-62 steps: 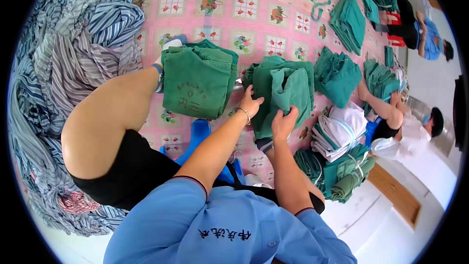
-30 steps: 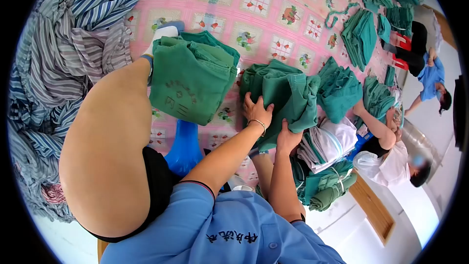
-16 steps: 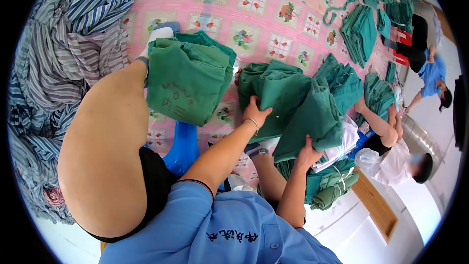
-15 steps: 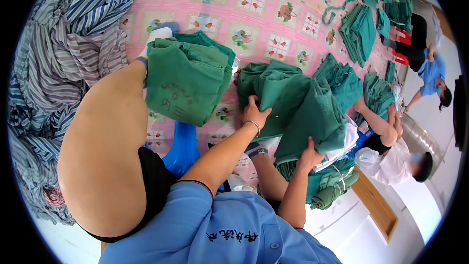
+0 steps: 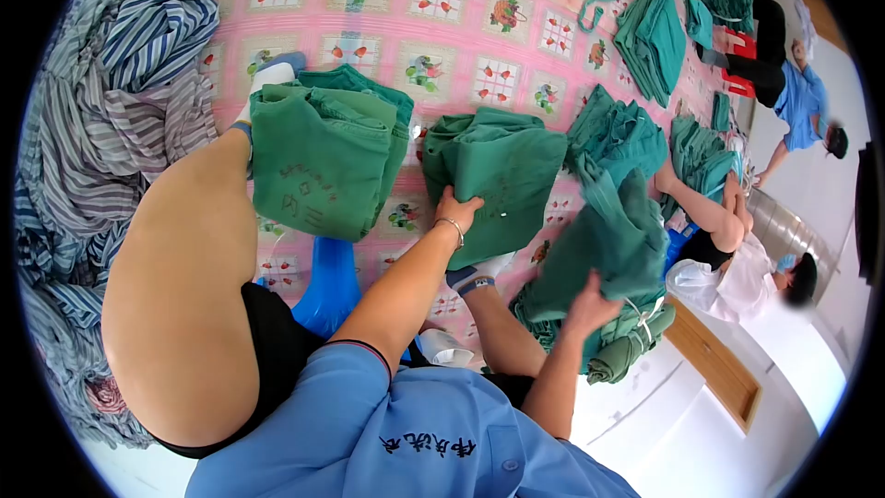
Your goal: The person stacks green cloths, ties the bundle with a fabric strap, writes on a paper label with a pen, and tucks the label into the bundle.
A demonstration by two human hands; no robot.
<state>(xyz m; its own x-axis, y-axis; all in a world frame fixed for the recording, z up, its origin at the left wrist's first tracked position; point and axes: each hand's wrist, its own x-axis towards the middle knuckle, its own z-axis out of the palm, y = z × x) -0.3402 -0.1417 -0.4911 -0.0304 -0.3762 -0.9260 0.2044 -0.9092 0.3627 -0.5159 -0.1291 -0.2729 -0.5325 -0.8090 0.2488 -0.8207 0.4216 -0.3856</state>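
Observation:
My left hand (image 5: 459, 210) is closed on the near left edge of a folded green garment (image 5: 502, 184), its thumb over the cloth. My right hand (image 5: 590, 310) grips another green garment (image 5: 613, 240) by its near side and is slightly blurred; this cloth is lifted and loosely folded. To the left stands a stack of folded green garments (image 5: 323, 157) with faint dark writing on the front. Beyond the right-hand garment lies a crumpled green pile (image 5: 616, 134). Below it sits a tied green bundle (image 5: 636, 337).
Striped cloth (image 5: 157, 120) is heaped along the left. A pink patterned sheet (image 5: 442, 37) covers the work surface. More green stacks (image 5: 651, 44) lie at the far right. Two other people (image 5: 737, 281) sit or stand on the right. A blue stool (image 5: 327, 286) is near my leg.
My right hand has moved the green garment right, away from the one under my left hand, opening a gap between them. The left-hand garment now lies flatter. The whole view has shifted slightly.

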